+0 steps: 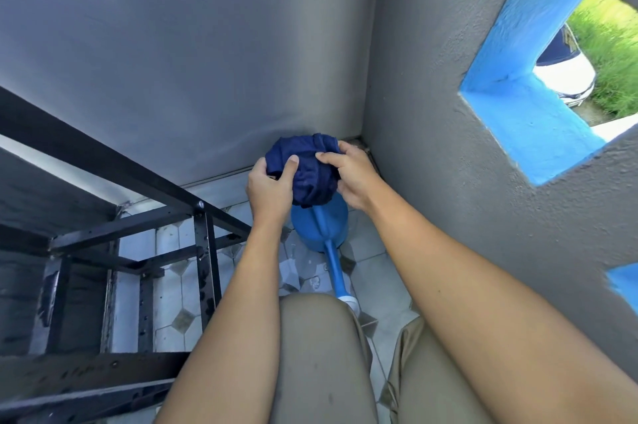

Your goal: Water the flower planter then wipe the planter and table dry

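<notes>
Both my hands hold a bunched dark blue cloth in the air near the corner of two grey walls. My left hand grips its left side with the thumb on top. On the cloth's right side, my right hand pinches it. Below the cloth a blue watering can stands on the tiled floor, its spout pointing toward me and ending in a white tip. No planter or table top shows in this view.
A black metal rack frame stands at the left on the pale tiled floor. Grey walls close the corner; the right wall has a blue-edged opening onto grass. My knees in khaki fill the bottom.
</notes>
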Action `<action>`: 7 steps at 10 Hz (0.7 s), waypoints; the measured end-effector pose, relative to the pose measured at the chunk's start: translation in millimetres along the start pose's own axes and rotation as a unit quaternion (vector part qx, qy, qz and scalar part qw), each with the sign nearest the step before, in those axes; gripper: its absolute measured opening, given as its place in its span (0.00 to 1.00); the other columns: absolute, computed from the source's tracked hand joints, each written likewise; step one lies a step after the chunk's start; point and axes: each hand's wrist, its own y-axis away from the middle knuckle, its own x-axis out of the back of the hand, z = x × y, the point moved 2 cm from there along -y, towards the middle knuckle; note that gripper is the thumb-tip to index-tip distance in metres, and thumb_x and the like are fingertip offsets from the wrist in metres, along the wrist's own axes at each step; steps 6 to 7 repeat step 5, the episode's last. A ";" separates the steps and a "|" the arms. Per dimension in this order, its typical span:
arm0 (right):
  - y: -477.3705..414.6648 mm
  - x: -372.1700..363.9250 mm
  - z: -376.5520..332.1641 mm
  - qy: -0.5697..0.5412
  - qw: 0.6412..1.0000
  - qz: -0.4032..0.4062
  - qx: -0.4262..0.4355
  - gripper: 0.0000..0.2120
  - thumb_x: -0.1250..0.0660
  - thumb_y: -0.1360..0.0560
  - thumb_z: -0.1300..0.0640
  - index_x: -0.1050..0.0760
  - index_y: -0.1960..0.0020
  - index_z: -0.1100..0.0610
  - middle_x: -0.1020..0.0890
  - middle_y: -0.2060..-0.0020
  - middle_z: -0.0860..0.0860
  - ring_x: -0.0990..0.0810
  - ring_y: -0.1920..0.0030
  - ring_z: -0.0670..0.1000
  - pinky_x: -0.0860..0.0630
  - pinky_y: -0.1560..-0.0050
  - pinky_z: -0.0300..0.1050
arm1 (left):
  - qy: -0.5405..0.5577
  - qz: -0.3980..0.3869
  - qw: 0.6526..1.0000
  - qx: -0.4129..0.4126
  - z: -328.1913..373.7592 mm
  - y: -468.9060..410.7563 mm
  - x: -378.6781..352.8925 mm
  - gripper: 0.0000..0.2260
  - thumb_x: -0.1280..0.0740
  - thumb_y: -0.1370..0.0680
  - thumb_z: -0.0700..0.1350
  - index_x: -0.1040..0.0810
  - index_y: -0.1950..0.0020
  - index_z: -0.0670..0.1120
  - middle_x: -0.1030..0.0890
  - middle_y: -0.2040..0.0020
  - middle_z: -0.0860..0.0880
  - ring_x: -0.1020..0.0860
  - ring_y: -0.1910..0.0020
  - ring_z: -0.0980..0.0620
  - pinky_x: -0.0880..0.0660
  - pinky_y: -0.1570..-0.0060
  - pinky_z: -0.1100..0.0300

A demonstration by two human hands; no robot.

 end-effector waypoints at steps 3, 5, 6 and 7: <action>2.6 26.9 64.1 0.427 0.904 -0.007 -0.036 0.35 0.44 0.17 0.67 0.59 0.18 0.53 0.31 0.31 0.53 0.29 0.31 0.57 0.33 0.34 0.43 | -0.278 -0.218 0.932 0.079 -56.4 14.2 -23.2 0.30 0.39 0.19 0.49 0.47 0.20 0.48 0.39 0.23 0.42 0.37 0.26 0.42 0.36 0.28 0.49; 22.6 18.4 70.8 0.490 0.870 -0.042 -0.021 0.33 0.45 0.20 0.71 0.47 0.18 0.54 0.36 0.23 0.61 0.35 0.24 0.61 0.37 0.26 0.50 | -0.255 -0.315 0.910 0.085 -48.5 31.0 -26.0 0.29 0.46 0.17 0.40 0.56 0.20 0.49 0.49 0.19 0.44 0.42 0.23 0.44 0.41 0.25 0.51; 22.6 18.4 70.8 0.490 0.870 -0.042 -0.021 0.33 0.45 0.20 0.71 0.47 0.18 0.54 0.36 0.23 0.61 0.35 0.24 0.61 0.37 0.26 0.50 | -0.255 -0.315 0.910 0.085 -48.5 31.0 -26.0 0.29 0.46 0.17 0.40 0.56 0.20 0.49 0.49 0.19 0.44 0.42 0.23 0.44 0.41 0.25 0.51; 22.6 18.4 70.8 0.490 0.870 -0.042 -0.021 0.33 0.45 0.20 0.71 0.47 0.18 0.54 0.36 0.23 0.61 0.35 0.24 0.61 0.37 0.26 0.50 | -0.255 -0.315 0.910 0.085 -48.5 31.0 -26.0 0.29 0.46 0.17 0.40 0.56 0.20 0.49 0.49 0.19 0.44 0.42 0.23 0.44 0.41 0.25 0.51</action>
